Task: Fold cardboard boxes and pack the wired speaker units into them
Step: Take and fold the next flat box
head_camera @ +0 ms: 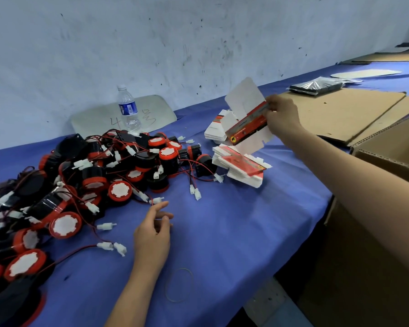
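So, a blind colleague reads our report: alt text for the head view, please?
A person's right hand holds up a flat red-and-white box blank above stacks of blanks, while the left hand sits relaxed over the blue table beside a pile of wired speaker units.

A water bottle (pixel 128 109) stands before a grey board (pixel 162 107); a rubber band (pixel 178 284) lies on the blue cloth (pixel 234 232).

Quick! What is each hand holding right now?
Left hand: open, fingers relaxed, holding nothing.
Right hand: pinching a flat red-and-white cardboard box.
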A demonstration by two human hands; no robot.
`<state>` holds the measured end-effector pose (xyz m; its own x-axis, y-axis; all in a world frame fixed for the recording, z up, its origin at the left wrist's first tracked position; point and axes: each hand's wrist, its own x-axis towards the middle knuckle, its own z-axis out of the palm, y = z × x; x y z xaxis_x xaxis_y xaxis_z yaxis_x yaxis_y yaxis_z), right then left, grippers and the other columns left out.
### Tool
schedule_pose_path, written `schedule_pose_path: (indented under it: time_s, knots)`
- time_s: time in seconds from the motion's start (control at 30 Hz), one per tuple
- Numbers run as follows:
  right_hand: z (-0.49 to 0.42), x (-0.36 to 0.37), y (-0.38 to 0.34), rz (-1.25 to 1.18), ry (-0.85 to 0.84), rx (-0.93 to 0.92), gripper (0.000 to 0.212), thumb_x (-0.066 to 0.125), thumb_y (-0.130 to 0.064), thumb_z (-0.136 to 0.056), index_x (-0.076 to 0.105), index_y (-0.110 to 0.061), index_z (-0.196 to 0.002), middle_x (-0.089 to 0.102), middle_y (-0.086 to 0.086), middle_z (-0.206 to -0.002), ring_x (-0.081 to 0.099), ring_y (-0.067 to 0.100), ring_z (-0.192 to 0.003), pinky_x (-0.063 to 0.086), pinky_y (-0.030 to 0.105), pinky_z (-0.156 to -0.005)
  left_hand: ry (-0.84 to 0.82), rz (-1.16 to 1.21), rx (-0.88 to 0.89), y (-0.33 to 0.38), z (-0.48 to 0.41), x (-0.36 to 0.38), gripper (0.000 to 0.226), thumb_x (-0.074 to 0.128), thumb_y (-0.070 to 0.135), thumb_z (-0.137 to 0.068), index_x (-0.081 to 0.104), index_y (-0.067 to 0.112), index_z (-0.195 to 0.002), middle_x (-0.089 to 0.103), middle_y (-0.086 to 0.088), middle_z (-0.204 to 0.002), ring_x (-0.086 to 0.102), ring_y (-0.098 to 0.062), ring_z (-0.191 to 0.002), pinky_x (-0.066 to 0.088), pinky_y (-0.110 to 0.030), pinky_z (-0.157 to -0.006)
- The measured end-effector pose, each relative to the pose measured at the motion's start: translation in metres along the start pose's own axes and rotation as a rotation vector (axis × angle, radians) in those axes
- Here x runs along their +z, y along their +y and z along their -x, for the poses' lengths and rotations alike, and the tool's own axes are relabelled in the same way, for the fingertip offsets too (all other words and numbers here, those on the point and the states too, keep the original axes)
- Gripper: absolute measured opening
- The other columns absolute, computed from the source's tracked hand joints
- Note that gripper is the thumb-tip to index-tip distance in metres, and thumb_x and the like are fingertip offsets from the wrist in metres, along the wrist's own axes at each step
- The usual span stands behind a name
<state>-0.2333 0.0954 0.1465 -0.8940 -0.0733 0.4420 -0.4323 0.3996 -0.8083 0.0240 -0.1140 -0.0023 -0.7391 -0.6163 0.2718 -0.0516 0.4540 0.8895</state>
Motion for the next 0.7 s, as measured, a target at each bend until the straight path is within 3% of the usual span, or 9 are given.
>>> schedule_pose_path:
  time_s: [0.07, 0.17, 0.3, 0.37, 0.47, 0.53, 0.6, 0.63, 0.7]
  knots:
    - [-0.002, -0.003, -0.01, 0.196, -0.069, -0.115, 0.045, 0.043, 0.005, -0.082, 0.065, -0.012, -0.116, 0.069, 0.011, -0.111, 0.062, 0.028, -0.101, 0.05, 0.033, -0.083, -0.003, -0.003, 0.005, 0.0, 0.0, 0.0, 0.043, 0.048, 0.002, -0.095, 0.057, 0.044, -0.103, 0.068, 0.012, -0.086, 0.062, -0.002, -0.07, 0.047, -0.023, -0.062]
    - [-0.002, -0.006, -0.031, 0.521, -0.231, -0.28, 0.05, 0.043, 0.001, -0.082, 0.064, -0.019, -0.123, 0.065, 0.013, -0.118, 0.058, 0.035, -0.107, 0.045, 0.034, -0.076, 0.001, -0.003, 0.009, -0.001, 0.0, 0.0, 0.044, 0.048, 0.001, -0.095, 0.057, 0.043, -0.104, 0.068, 0.012, -0.085, 0.062, -0.004, -0.07, 0.049, -0.024, -0.065]
    - [0.002, -0.006, -0.062, 0.929, -0.452, -0.391, 0.041, 0.047, -0.013, -0.088, 0.063, -0.032, -0.121, 0.059, 0.01, -0.106, 0.056, 0.035, -0.097, 0.037, 0.034, -0.069, 0.007, 0.006, 0.02, -0.002, -0.001, 0.0, 0.04, 0.048, 0.002, -0.095, 0.059, 0.039, -0.106, 0.068, 0.009, -0.084, 0.06, -0.005, -0.068, 0.045, -0.016, -0.056]
    - [0.005, -0.005, -0.075, 1.162, -0.481, -0.464, 0.035, 0.049, -0.016, -0.092, 0.063, -0.031, -0.121, 0.055, 0.008, -0.1, 0.056, 0.033, -0.095, 0.037, 0.033, -0.071, 0.007, 0.014, 0.02, -0.003, 0.0, 0.001, 0.037, 0.048, 0.003, -0.096, 0.06, 0.037, -0.106, 0.068, 0.007, -0.084, 0.06, -0.005, -0.069, 0.044, -0.014, -0.054]
    - [0.007, -0.001, -0.09, 1.315, -0.394, -0.626, 0.034, 0.048, -0.014, -0.093, 0.06, -0.027, -0.121, 0.06, 0.009, -0.112, 0.059, 0.033, -0.103, 0.039, 0.035, -0.085, 0.002, 0.026, 0.009, -0.003, 0.0, 0.0, 0.034, 0.048, 0.005, -0.097, 0.06, 0.036, -0.108, 0.068, 0.008, -0.084, 0.061, -0.003, -0.07, 0.045, -0.013, -0.056]
    - [0.01, 0.001, -0.098, 1.141, -0.289, -0.601, 0.039, 0.048, -0.016, -0.09, 0.058, -0.031, -0.124, 0.06, 0.011, -0.114, 0.058, 0.034, -0.104, 0.037, 0.035, -0.082, -0.002, 0.045, 0.014, -0.003, 0.001, 0.0, 0.032, 0.049, 0.009, -0.098, 0.06, 0.037, -0.108, 0.068, 0.008, -0.084, 0.061, -0.004, -0.071, 0.046, -0.013, -0.058]
    - [0.021, 0.005, -0.099, 0.696, -0.238, -0.437, 0.044, 0.045, -0.021, -0.085, 0.057, -0.034, -0.125, 0.064, 0.009, -0.111, 0.058, 0.034, -0.103, 0.039, 0.034, -0.075, -0.001, 0.111, 0.008, 0.002, 0.003, -0.001, 0.023, 0.054, 0.02, -0.096, 0.06, 0.039, -0.109, 0.069, 0.005, -0.084, 0.061, -0.012, -0.073, 0.047, -0.017, -0.06]
    - [0.03, 0.01, -0.096, 0.426, -0.263, -0.352, 0.045, 0.043, -0.02, -0.082, 0.059, -0.033, -0.123, 0.066, 0.006, -0.106, 0.06, 0.031, -0.102, 0.043, 0.032, -0.075, -0.002, 0.16, -0.008, 0.005, 0.004, -0.001, 0.019, 0.058, 0.033, -0.093, 0.06, 0.039, -0.111, 0.069, 0.004, -0.085, 0.061, -0.016, -0.075, 0.048, -0.019, -0.061]
    - [0.06, 0.027, -0.088, 0.036, -0.376, -0.24, 0.039, 0.046, -0.008, -0.084, 0.062, -0.027, -0.114, 0.069, 0.004, -0.094, 0.064, 0.023, -0.092, 0.052, 0.034, -0.081, 0.008, 0.246, -0.024, 0.013, 0.004, -0.003, 0.039, 0.054, 0.056, -0.08, 0.057, 0.04, -0.115, 0.069, 0.006, -0.09, 0.062, -0.015, -0.075, 0.05, -0.023, -0.067]
